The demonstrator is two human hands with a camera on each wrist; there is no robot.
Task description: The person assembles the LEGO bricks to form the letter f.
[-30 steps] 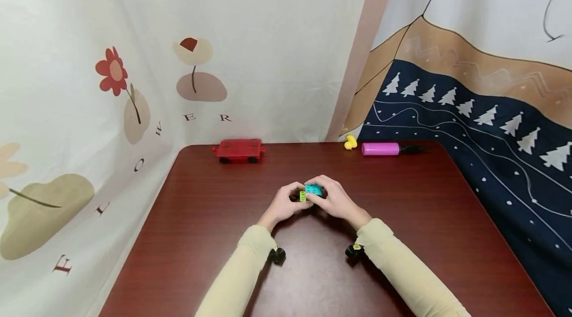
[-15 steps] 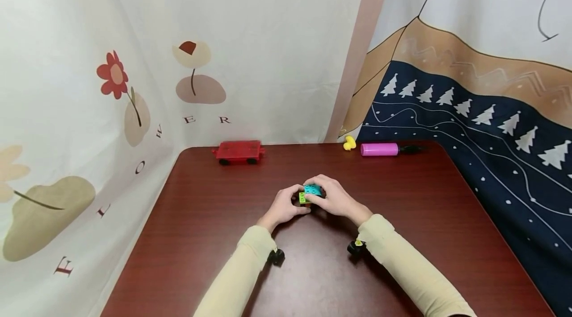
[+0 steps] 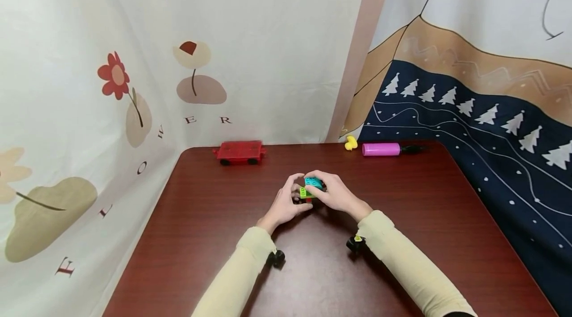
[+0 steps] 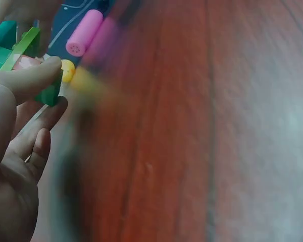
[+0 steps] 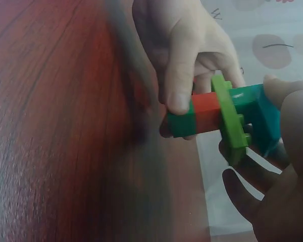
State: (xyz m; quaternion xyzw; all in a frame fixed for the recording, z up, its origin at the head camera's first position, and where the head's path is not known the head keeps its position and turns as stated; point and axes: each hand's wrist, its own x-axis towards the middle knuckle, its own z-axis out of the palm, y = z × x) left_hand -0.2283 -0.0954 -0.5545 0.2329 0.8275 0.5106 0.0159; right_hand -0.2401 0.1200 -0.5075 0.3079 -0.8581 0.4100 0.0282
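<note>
Both hands hold one small stack of toy building bricks at mid-table in the head view. A teal sloped brick (image 5: 267, 121) caps a lime green plate (image 5: 231, 121), below which come a red brick (image 5: 207, 111) and a dark green brick (image 5: 180, 124). My left hand (image 3: 283, 203) pinches the dark green end between thumb and fingers. From the other side my right hand (image 3: 338, 196) grips the teal brick, its thumb on the near face. In the left wrist view, the left thumb hides part of the stack.
Along the back of the brown table (image 3: 214, 247) stands a red toy wagon (image 3: 240, 151) at the left. A yellow toy duck (image 3: 350, 143) and a pink cylinder with a black end (image 3: 381, 149) lie at the right. Printed cloth (image 3: 277, 58) hangs behind the table.
The brick stack has turned between my hands, and its red brick now shows below the lime plate. The left fingers have shifted up around it; the right hand keeps its grip.
</note>
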